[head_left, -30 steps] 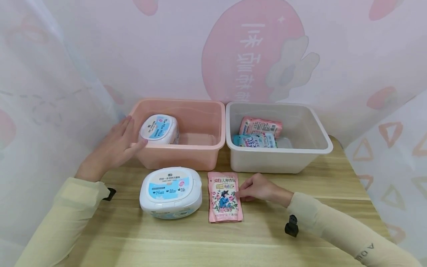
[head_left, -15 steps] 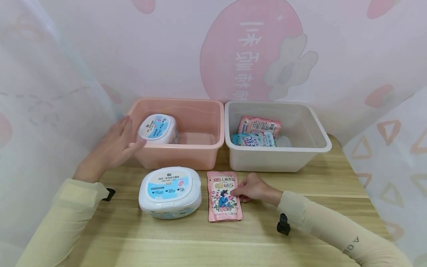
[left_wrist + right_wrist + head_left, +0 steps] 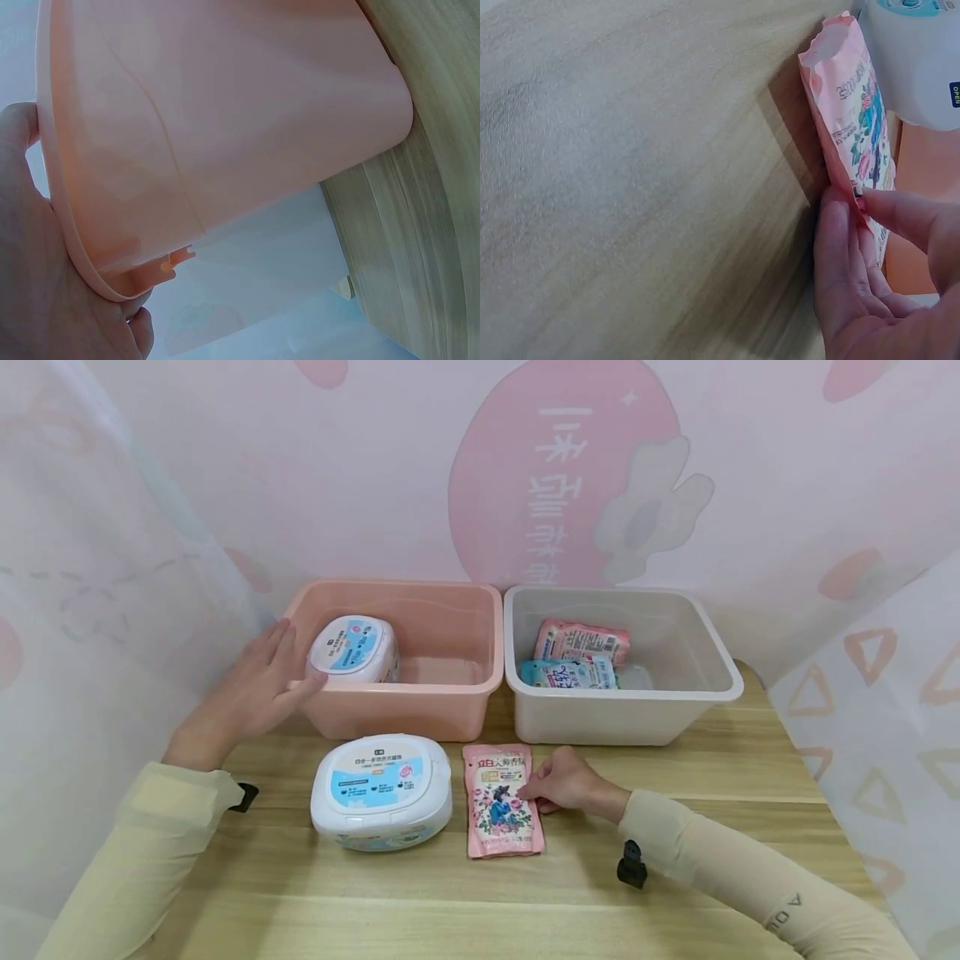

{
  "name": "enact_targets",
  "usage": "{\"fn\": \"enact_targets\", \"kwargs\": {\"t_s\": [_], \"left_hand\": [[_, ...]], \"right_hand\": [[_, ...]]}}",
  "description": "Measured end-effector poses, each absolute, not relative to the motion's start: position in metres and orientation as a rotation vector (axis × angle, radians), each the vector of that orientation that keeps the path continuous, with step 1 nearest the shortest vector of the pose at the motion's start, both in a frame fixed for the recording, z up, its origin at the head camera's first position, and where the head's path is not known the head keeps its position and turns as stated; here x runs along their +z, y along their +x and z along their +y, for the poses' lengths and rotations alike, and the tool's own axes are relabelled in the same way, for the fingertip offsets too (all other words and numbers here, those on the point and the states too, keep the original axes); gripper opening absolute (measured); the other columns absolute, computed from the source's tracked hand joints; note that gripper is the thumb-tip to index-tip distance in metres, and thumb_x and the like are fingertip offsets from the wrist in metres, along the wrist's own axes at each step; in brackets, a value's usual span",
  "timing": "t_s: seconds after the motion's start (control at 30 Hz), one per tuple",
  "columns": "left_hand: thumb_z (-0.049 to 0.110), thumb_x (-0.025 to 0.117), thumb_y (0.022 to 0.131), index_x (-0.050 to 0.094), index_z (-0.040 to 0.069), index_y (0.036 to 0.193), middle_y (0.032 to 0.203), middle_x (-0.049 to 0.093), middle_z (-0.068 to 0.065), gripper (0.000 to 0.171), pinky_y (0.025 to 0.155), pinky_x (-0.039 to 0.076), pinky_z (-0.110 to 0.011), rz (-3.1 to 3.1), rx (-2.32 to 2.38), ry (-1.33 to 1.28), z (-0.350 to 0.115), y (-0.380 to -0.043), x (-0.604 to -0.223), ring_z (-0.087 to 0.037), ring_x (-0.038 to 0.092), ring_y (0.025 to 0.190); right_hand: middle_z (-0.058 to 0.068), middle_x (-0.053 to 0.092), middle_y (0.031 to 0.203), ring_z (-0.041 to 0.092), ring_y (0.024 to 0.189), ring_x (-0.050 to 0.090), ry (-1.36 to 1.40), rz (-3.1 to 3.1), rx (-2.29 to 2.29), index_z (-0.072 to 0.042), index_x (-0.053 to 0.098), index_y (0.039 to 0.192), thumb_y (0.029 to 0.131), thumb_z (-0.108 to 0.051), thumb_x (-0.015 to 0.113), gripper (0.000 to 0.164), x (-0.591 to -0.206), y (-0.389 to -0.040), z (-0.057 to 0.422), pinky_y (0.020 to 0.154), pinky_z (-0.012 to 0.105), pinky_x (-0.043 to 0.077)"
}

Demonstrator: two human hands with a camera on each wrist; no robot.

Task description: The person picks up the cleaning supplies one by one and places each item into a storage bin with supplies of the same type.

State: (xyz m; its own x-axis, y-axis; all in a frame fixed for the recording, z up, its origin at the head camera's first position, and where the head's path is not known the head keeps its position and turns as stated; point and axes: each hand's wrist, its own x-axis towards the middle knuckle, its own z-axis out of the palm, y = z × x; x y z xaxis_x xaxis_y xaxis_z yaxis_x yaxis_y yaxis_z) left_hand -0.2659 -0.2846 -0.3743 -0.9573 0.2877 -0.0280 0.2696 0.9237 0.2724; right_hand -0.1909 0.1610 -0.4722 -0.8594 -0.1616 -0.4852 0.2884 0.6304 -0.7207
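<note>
Right hand [image 3: 566, 781] pinches a pink Liby pouch [image 3: 501, 810] between thumb and fingers on the wooden table [image 3: 337, 914], just beside a white tub [image 3: 382, 785]; left hand [image 3: 251, 693], fingers extended, rests against a pink bin [image 3: 397, 717]; seemingly the grasping step, any lift calling for a firm pinch

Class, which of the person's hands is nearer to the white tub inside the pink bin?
Left: the left hand rests on the rim of the pink bin, close beside the tub. The right hand is farther off to the right, pinching the pink pouch.
</note>
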Motion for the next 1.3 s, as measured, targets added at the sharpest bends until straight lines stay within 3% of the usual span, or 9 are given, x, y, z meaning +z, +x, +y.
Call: {"fn": "enact_targets", "kwargs": {"t_s": [0.27, 0.67, 0.97, 1.3], "left_hand": [[0.067, 0.035, 0.107, -0.006, -0.001, 0.167, 0.177, -0.010, -0.023, 0.100, 0.131, 0.007, -0.069, 3.022, 0.416, 0.456, -0.286, -0.266, -0.376, -0.047, -0.004, 0.165], [0.062, 0.038, 0.108, -0.002, -0.005, 0.166, 0.176, -0.005, -0.027, 0.097, 0.131, 0.009, -0.067, 3.043, 0.431, 0.506, -0.286, -0.266, -0.375, -0.048, 0.001, 0.164], [0.060, 0.039, 0.108, -0.001, -0.006, 0.166, 0.176, -0.005, -0.028, 0.097, 0.131, 0.009, -0.068, 3.044, 0.460, 0.520, -0.287, -0.264, -0.374, -0.048, 0.000, 0.164], [0.062, 0.038, 0.108, -0.003, -0.005, 0.166, 0.176, -0.008, -0.026, 0.098, 0.131, 0.007, -0.067, 3.034, 0.453, 0.501, -0.287, -0.264, -0.375, -0.047, -0.002, 0.165]], "right_hand": [[0.006, 0.076, 0.074, 0.010, 0.060, 0.067, 0.176, 2.287, -1.211, -0.005, 0.077, 0.077, 0.089, -0.018, 0.086, 0.019, -0.476, -0.190, 0.159, 0.058, 0.021, 0.059], [0.007, 0.076, 0.078, 0.010, 0.067, 0.071, 0.053, 2.270, -1.334, -0.001, 0.075, 0.081, 0.090, -0.010, 0.083, 0.015, -0.474, -0.187, 0.161, 0.065, 0.027, 0.064], [0.004, 0.078, 0.080, 0.011, 0.066, 0.063, -0.040, 2.307, -1.321, -0.003, 0.078, 0.090, 0.092, -0.013, 0.080, 0.010, -0.456, -0.185, 0.169, 0.055, 0.022, 0.044], [0.004, 0.076, 0.085, 0.011, 0.074, 0.064, -0.206, 2.396, -1.194, -0.004, 0.078, 0.096, 0.092, -0.013, 0.081, 0.011, -0.425, -0.183, 0.188, 0.063, 0.024, 0.052]]}}
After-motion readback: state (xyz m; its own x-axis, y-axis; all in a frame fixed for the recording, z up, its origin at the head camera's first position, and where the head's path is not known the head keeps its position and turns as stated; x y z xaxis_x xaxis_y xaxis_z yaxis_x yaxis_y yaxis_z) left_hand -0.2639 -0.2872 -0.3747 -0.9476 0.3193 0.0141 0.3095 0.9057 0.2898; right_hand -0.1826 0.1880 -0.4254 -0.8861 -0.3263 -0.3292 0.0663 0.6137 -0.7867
